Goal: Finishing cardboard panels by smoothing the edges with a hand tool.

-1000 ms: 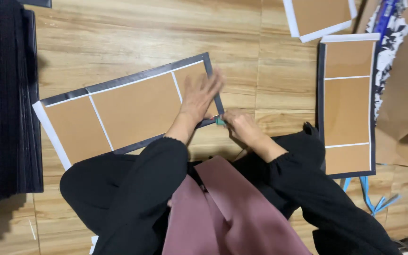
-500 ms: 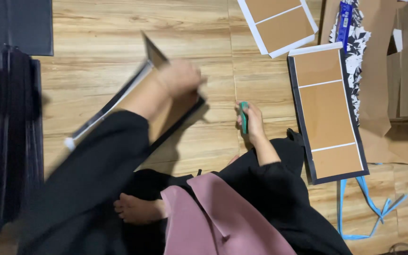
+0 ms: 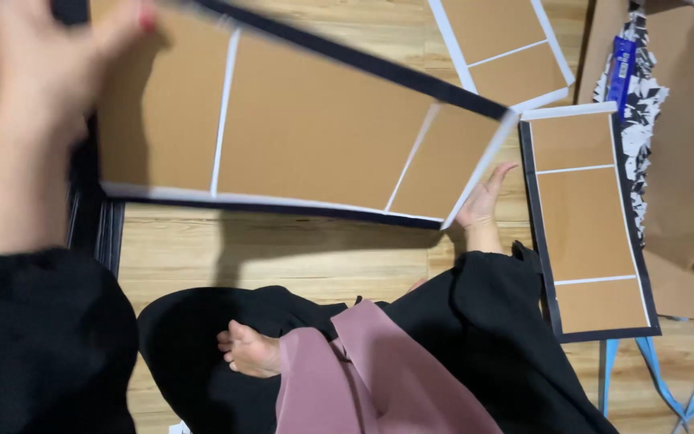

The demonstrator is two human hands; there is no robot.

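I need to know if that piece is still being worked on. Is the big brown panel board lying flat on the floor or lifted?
Lifted: the left hand holds the board tilted above the wooden floor, casting a shadow beneath.

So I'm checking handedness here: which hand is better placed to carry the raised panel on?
Probably left. The left hand grips the raised panel at its end, while the right hand rests open on the floor below it.

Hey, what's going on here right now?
A person sits on a wooden floor. Their left hand holds a long brown cardboard panel with dark edging up in the air, tilted. Their right hand is open, low by the panel's far corner, holding nothing. A similar panel lies flat on the floor to the right, another above it.
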